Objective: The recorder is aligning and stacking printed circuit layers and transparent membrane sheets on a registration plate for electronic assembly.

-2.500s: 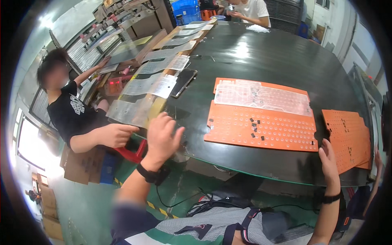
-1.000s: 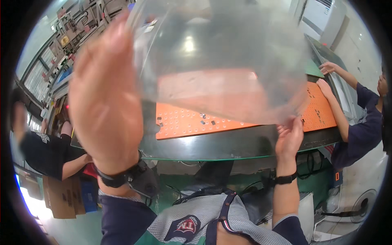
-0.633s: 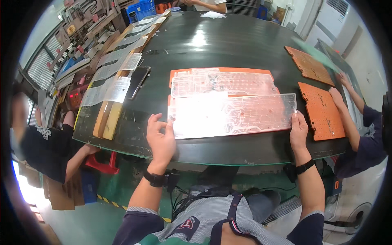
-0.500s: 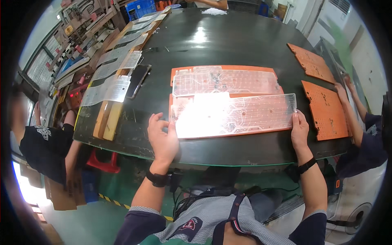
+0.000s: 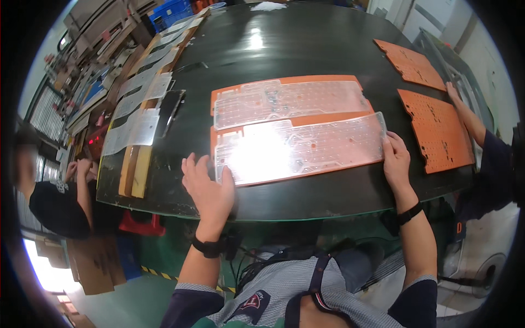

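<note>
A clear, thin plastic sheet with printed circuit lines (image 5: 333,143) lies over the nearer orange board (image 5: 322,165), with bright glare on its left half. Its right end is pinched between the thumb and fingers of my right hand (image 5: 397,158). At the left end, my left hand (image 5: 209,188) has its fingers spread, the thumb close to the sheet's corner; whether it touches is unclear. Just beyond lies a second clear sheet (image 5: 317,102) on another orange board (image 5: 328,80), with no hand on it.
Two perforated orange boards (image 5: 437,134) lie at the right, near a co-worker's arm (image 5: 467,117). Along the left edge, several translucent sheets (image 5: 131,131) rest across wooden strips (image 5: 134,169), beside a dark phone (image 5: 172,112). Another person (image 5: 60,202) is at the far left.
The view has shifted, so the table's contents sit differently. My left fingers have spread wider at the sheet's left end, while my right hand keeps its pinch at the right end.
</note>
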A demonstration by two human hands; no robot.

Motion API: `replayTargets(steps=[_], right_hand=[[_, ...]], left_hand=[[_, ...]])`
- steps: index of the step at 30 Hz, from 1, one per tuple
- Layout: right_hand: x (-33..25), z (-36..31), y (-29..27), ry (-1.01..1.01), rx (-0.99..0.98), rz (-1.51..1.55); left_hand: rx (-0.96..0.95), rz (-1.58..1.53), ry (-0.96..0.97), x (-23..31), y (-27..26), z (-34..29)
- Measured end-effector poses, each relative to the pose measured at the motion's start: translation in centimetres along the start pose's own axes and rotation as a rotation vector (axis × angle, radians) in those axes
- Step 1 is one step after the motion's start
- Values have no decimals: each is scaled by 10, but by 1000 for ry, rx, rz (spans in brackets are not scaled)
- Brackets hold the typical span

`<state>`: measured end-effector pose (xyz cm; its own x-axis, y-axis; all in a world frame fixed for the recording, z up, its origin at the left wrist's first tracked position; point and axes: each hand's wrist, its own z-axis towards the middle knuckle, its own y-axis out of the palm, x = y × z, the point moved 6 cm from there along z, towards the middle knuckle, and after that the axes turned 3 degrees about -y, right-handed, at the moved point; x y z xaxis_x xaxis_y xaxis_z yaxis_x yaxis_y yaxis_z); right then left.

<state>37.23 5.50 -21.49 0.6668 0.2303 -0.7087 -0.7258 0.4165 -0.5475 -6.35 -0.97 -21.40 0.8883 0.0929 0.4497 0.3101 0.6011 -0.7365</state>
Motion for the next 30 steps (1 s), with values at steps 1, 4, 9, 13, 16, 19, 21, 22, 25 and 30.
replayTargets(steps=[1,4,9,13,16,19,21,22,25,30], right_hand=[[-1,0,1,-3,4,-15],[12,0,1,-41,33,-125],[-6,2,9,-73,31,-270],[-5,-1,6,-46,13,-262],[-6,-1,6,-54,-6,-300],[-4,-2,6,-30,0,-352],[-7,0,2,-103,32,-342],[-9,-2,0,-185,49,-310],[-41,-6,18,-444,-176,-451],[-57,-13,30,-464,-445,-516]], left_hand=[[-64,50,92,11,2,-1],[-307,138,343,51,7,-7],[-301,204,375,41,7,-11],[-340,232,333,41,13,-14],[-336,220,328,43,12,-14],[-312,192,336,45,12,-13],[-296,171,342,49,13,-12],[-296,167,340,51,14,-13],[-278,167,323,47,11,-11],[-327,109,344,47,8,-8]])
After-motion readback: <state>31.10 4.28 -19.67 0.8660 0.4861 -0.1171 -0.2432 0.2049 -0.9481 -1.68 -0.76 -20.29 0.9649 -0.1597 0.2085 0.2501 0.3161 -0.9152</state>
